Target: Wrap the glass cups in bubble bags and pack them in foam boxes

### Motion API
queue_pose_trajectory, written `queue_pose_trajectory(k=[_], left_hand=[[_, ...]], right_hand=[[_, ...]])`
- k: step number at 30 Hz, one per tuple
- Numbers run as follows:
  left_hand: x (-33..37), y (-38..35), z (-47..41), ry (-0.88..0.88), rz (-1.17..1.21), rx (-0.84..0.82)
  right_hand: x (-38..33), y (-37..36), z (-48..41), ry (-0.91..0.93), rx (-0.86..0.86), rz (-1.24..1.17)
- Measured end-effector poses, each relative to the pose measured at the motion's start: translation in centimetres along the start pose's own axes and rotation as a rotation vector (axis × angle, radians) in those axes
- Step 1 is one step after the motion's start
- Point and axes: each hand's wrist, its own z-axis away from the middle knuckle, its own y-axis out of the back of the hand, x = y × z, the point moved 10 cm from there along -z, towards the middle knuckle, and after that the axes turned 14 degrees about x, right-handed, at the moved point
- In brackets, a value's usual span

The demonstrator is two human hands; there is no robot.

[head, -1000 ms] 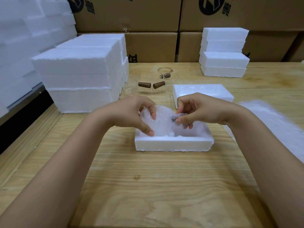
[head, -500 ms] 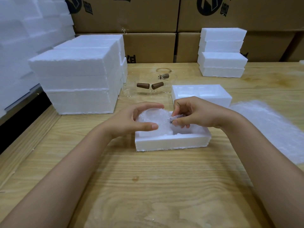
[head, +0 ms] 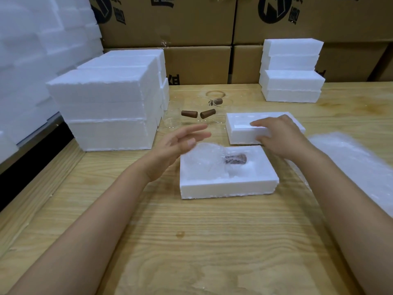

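Head view: an open foam box sits on the wooden table, and the bubble-wrapped glass cup lies inside it, towards the left of the recess, with its brown handle pointing right under the wrap.

The left hand hovers over the box's far left corner. Its fingers are stretched out and spread, and it has hold of nothing. It is blurred.

The right hand is on a second foam box just behind the first. The fingers lie across its top and the thumb presses against its near face, so it has a grip on that piece.

Beyond the left hand stand unwrapped glass cups — clear and hard to make out, though two brown handles show between them.

A pile of bubble bags lies at the right edge of the table. A tall stack of foam boxes stands at the left and a smaller stack at the back right — both in front of cardboard cartons.
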Motion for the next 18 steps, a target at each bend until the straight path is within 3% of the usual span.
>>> queue_pose_trajectory(k=[5, 7, 10, 13, 16, 18], left_hand=[[-0.9, 2.2, -0.8, 0.063, 0.098, 0.215], [-0.9, 2.7, -1.0, 0.058, 0.112, 0.290], [-0.8, 3.7, -1.2, 0.058, 0.188, 0.403], [-0.9, 4.7, -1.3, 0.077, 0.236, 0.483], [-1.6, 5.3, -1.0, 0.133, 0.287, 0.539], [-2.0, 5.2, -0.9, 0.182, 0.329, 0.532]], right_hand=[[-0.8, -0.4, -0.1, 0.131, 0.046, 0.187], [-1.2, 0.4, 0.1, 0.138, 0.084, 0.159], [-3.0, 4.0, 0.4, 0.178, 0.278, -0.026], [-4.1, 7.6, 1.1, 0.117, 0.434, -0.462], [-5.4, 8.1, 2.1, -0.010, 0.354, -1.158], [-6.4, 6.8, 2.6, -0.065, 0.250, -1.468]])
